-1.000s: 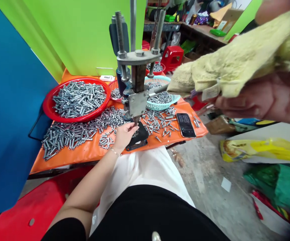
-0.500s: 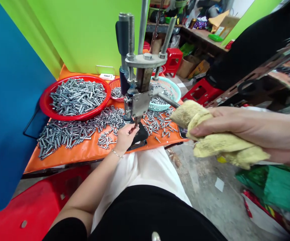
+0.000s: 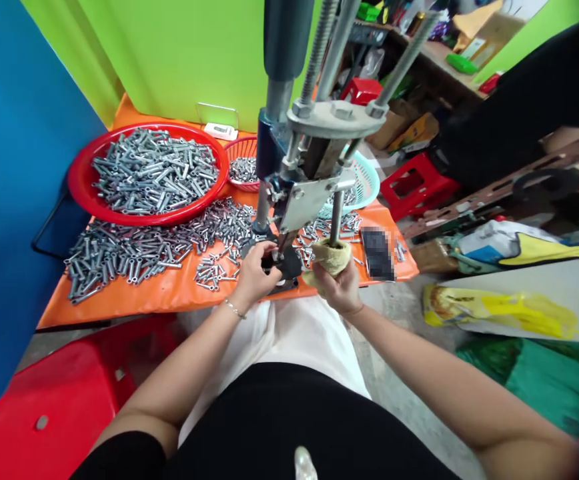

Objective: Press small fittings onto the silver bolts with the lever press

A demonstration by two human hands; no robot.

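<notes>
Forearms (image 3: 197, 357) slant inward from my sides, elbows bent, and meet at the worktop's front edge. My right hand (image 3: 338, 287) grips a yellow cloth (image 3: 333, 257) wrapped round the end of a lever (image 3: 337, 217), fingers curled tight and wrist bent upward; the lever points down toward me. My left hand (image 3: 255, 275) is at the foot of the press (image 3: 303, 203), thumb and forefinger drawn narrow just beside the punch (image 3: 285, 241); whether they pinch a metal piece, I can't tell. I judge the step in hand to be working the press, with my left hand tending the spot beneath it. The next move, I'd say, calls for care: left fingertips clear of the punch before the lever bears down. Loose metal pieces (image 3: 134, 250) lie heaped along the left side of the orange worktop (image 3: 157, 297), reaching close to its front left corner. Toward its back edge, more fill a red tub (image 3: 75, 177), beside a red basket (image 3: 243, 148).
</notes>
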